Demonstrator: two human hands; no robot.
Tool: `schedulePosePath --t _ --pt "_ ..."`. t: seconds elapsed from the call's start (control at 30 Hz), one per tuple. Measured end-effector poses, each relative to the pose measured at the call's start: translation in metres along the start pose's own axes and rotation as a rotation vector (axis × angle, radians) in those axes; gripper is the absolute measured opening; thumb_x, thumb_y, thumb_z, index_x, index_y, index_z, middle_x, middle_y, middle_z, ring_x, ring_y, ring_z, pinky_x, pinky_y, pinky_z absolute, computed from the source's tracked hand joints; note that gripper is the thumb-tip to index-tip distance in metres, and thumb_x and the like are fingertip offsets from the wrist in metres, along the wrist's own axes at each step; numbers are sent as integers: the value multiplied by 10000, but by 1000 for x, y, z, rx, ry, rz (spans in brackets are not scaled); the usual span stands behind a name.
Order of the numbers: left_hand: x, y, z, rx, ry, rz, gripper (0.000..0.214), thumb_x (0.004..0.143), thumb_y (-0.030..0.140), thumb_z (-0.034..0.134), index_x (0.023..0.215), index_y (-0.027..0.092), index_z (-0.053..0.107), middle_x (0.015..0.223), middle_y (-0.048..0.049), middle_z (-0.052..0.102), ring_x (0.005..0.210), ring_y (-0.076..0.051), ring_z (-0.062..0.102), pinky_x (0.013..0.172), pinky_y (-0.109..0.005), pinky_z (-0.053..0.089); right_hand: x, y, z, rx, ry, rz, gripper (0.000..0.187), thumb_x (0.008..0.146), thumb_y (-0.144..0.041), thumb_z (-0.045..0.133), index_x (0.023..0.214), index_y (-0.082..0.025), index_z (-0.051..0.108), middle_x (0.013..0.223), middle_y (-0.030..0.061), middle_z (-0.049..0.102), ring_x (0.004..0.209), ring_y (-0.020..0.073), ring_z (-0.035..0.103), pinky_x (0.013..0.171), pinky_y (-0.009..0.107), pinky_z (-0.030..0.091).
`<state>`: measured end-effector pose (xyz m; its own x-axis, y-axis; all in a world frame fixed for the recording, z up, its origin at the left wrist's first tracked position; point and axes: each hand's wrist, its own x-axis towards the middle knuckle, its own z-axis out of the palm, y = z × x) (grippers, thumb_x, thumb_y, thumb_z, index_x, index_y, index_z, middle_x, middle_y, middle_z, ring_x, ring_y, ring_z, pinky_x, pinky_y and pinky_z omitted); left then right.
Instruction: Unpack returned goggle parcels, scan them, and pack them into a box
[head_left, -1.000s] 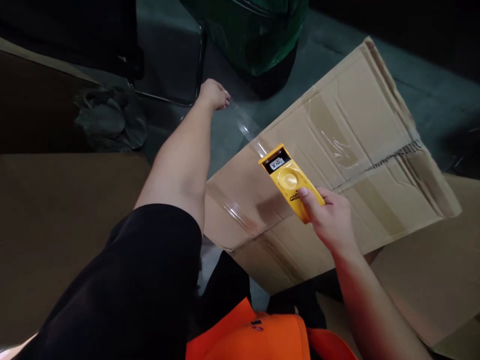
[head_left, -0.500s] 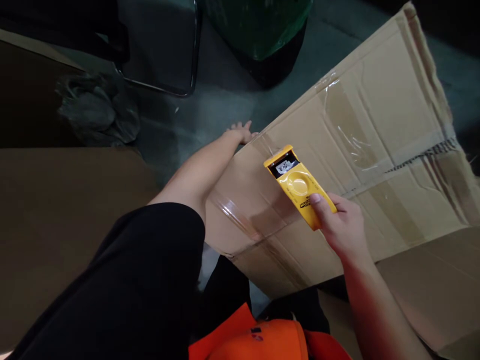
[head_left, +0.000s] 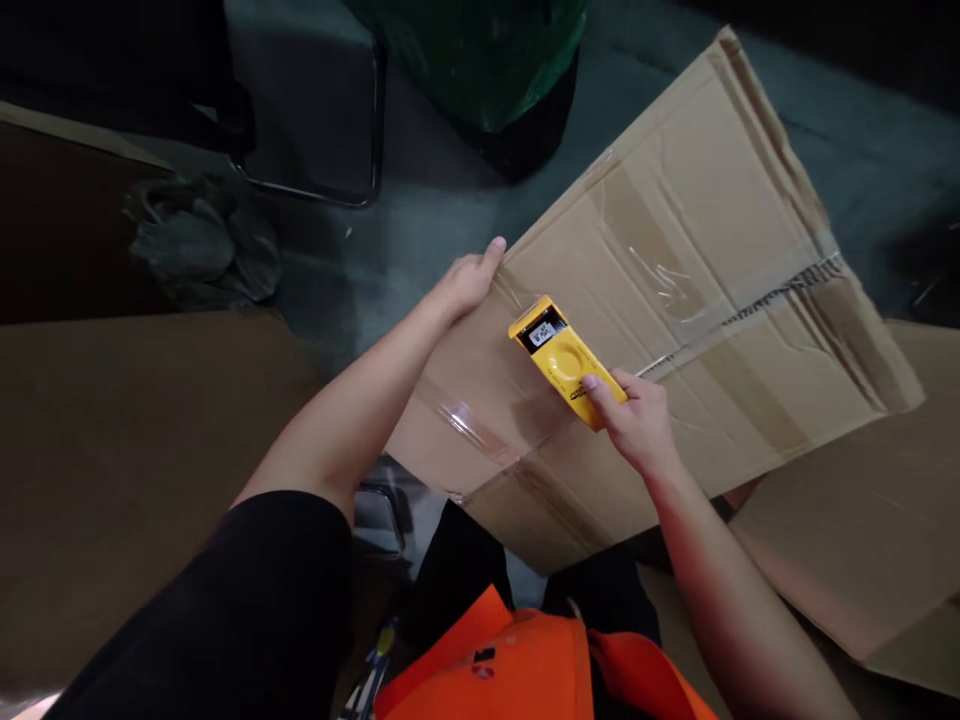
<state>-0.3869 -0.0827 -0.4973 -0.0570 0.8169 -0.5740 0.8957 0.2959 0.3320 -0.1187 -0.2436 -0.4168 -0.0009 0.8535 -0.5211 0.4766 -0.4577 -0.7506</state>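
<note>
A large flattened cardboard box with clear tape strips lies at a slant before me. My left hand grips its far left edge, thumb on top and fingers hidden behind. In my right hand is a yellow handheld device with a dark window at one end and a round mark in the middle. My right thumb presses on its printed face, and the device is over the cardboard. Whether it touches the cardboard I cannot tell.
A green bag stands on the grey floor beyond the cardboard, near a metal-framed chair. A crumpled grey bag lies at left. Brown cardboard surfaces flank me. An orange garment hangs at my front.
My left hand has gone from spread fingers beside the edge to a grip on it. The cardboard and the yellow device have shifted left in view.
</note>
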Motion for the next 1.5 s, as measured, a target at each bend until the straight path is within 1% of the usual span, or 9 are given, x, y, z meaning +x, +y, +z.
schedulePosePath --t 0.17,0.27,0.43,0.73,0.87,1.0,1.13,1.33,1.5 --pt "-33 21 -2 69 192 39 658 1101 631 307 1332 179 726 1334 -197 735 1429 -372 572 1201 -452 393 -33 36 -15 -38 33 57 700 892 -819 555 548 -228 404 512 -43 343 513 97 352 500 252 251" --pt "-52 31 18 77 259 196 698 1096 608 336 1610 167 504 1664 -191 502 1633 -334 323 1323 -476 254 -69 70 -36 -57 22 121 694 894 -814 557 553 -219 450 506 -43 362 513 98 358 490 242 259" --pt "-88 45 91 118 213 465 955 1054 711 356 1742 69 192 1825 -205 107 1708 -338 -11 1383 -548 11 -154 140 -87 -78 17 259 694 893 -818 562 569 -210 476 524 -34 393 517 100 374 488 237 285" --pt "-198 80 244 284 -64 707 1003 1058 734 376 1742 34 156 1807 -239 78 1696 -341 -28 1386 -574 59 -279 284 -154 -93 -14 414 720 864 -867 548 586 -203 566 551 -11 474 527 131 443 501 255 361" --pt "-237 96 288 314 -56 679 1051 1038 750 435 1713 -24 211 1786 -289 51 1678 -389 -75 1373 -620 55 -304 332 -167 -60 -30 379 729 859 -874 545 597 -195 601 586 7 534 548 143 489 517 257 406" --pt "-291 116 320 338 -230 874 967 1053 704 460 1715 25 269 1791 -251 77 1682 -369 -51 1379 -594 73 -323 364 -171 -96 18 354 768 832 -922 523 579 -201 599 565 13 539 518 143 502 504 261 415" --pt "-310 123 306 293 -293 919 893 1087 608 446 1740 52 198 1802 -226 61 1686 -338 -63 1382 -564 110 -341 390 -172 -100 45 360 767 821 -933 519 573 -212 608 578 35 583 506 154 535 511 280 451" --pt "-209 78 212 247 53 563 997 1067 670 423 1757 61 40 1811 -221 -64 1675 -336 -167 1372 -602 -27 -349 418 -160 -97 104 371 720 815 -900 552 715 -209 726 732 92 720 587 202 649 611 325 537" --pt "-188 63 220 286 18 465 1145 991 794 453 1738 3 95 1806 -254 -64 1680 -367 -157 1366 -619 -39 -344 427 -151 -95 105 329 680 846 -871 550 709 -229 724 781 106 749 667 235 696 660 341 560"
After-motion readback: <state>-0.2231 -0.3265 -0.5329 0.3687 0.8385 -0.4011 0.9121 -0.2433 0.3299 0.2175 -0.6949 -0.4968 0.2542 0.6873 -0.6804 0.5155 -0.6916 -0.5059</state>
